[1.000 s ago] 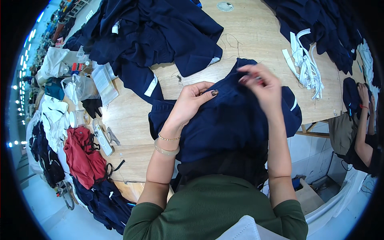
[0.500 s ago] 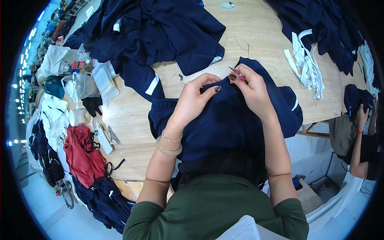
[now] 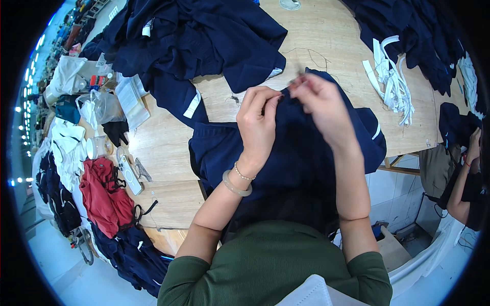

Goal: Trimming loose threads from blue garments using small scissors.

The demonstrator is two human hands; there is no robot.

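Observation:
A navy garment (image 3: 301, 137) with a gathered waistband lies across the table edge and my lap. At its raised upper edge my left hand (image 3: 256, 115) is closed, thumb and fingertips pinching the cloth. My right hand (image 3: 319, 99), smeared by motion, is just to the right of it, above the garment. Its fingers are curled round small thread snips (image 3: 300, 71), whose blurred pointed tip sticks out toward the far side. My fingers mostly cover the snips' handle.
More navy garments (image 3: 204, 46) are heaped at the far left and far right. White strips (image 3: 390, 81) lie right. At left are a phone (image 3: 130, 174), red cloth (image 3: 104, 196), and plastic bags (image 3: 108, 108). A co-worker's hand (image 3: 474, 145) holds navy cloth at the right edge.
My left hand has turned more upright and shifted slightly right, its fingers drawn closer together. My right hand has moved slightly up and left with the snips, now blurred.

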